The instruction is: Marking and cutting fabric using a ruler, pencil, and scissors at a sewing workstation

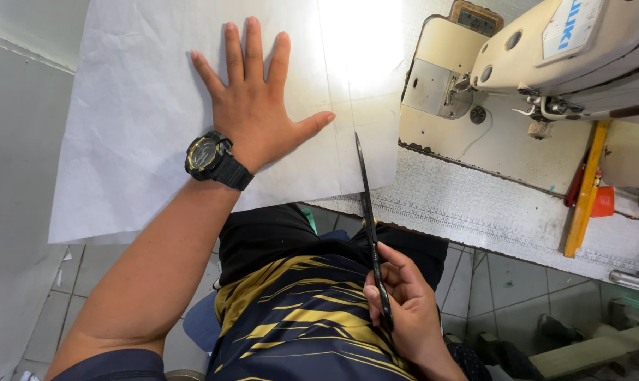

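My left hand lies flat on a large sheet of white paper, palm down, its fingers spread wide and gripping nothing, the thumb pointing off to the right. On that wrist sits a black watch with a yellow-ringed face. The paper covers the left part of the worktop and its near edge hangs over the front, above the tiled floor. My right hand is lower, in front of my body and off the worktop, with its fingers closed around the dark handles of a pair of scissors. The long blades point up and away from me and appear shut together; their tip reaches the paper near its right side, just right of my left thumb, without touching it. To the right of the paper stands a cream sewing machine on its plate, well apart from both hands. A yellow ruler lies beside it near the right end of the worktop, with red things next to it that I cannot make out. Below, my dark shirt with yellow stripes fills the space between my arms.
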